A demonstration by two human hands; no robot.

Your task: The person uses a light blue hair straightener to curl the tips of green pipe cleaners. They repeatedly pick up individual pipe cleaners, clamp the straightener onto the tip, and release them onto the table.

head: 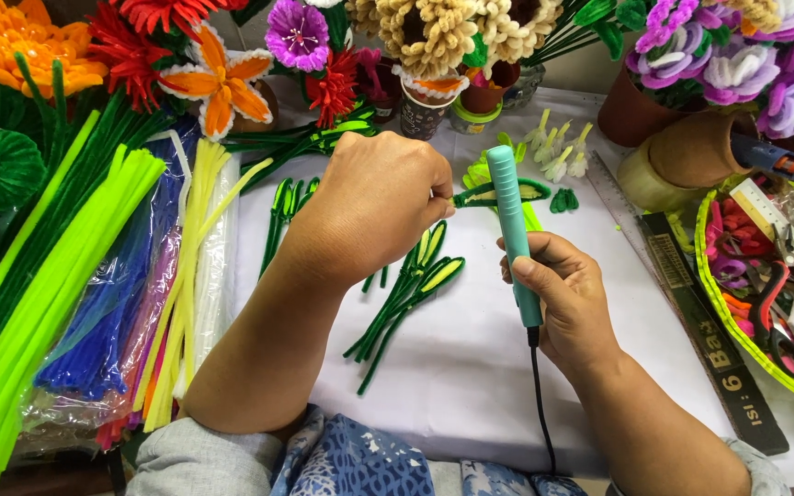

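**Flat iron on a pipe-cleaner leaf**

Nearest cam: blue patterned sleeves [351, 459] at bottom edge, both forearms reaching up over the white worktop [470, 367].

Landmark = teal mini flat iron [511, 220], standing roughly upright mid-frame w/ black cord [540, 395] trailing down from its base.

- Right hand [567, 298]: wrapped round the iron's lower half, grip pressed together on the handle, thumb on the front.
- Left hand [374, 216]: just left of the iron, fingertips pinching the end of a green-and-yellow leaf piece [480, 194]. The leaf runs across to the iron's upper part and shows on both sides of it; can't tell if the plates clamp it.
- Finished green leaves on stems [406, 294]: lying on the worktop below-left of the iron, between the two hands.
- Small pale buds [558, 152]: above-right of the iron.
- Ruler [691, 303]: right of the iron, diagonal; beyond it a yellow-rimmed tray [719, 303] w/ red-handled scissors [769, 308].
- Pipe-cleaner bundles [75, 276] (green, lime, blue, yellow): well left of the iron.
- Pipe-cleaner flowers in pots [434, 46]: along the back, above the iron.
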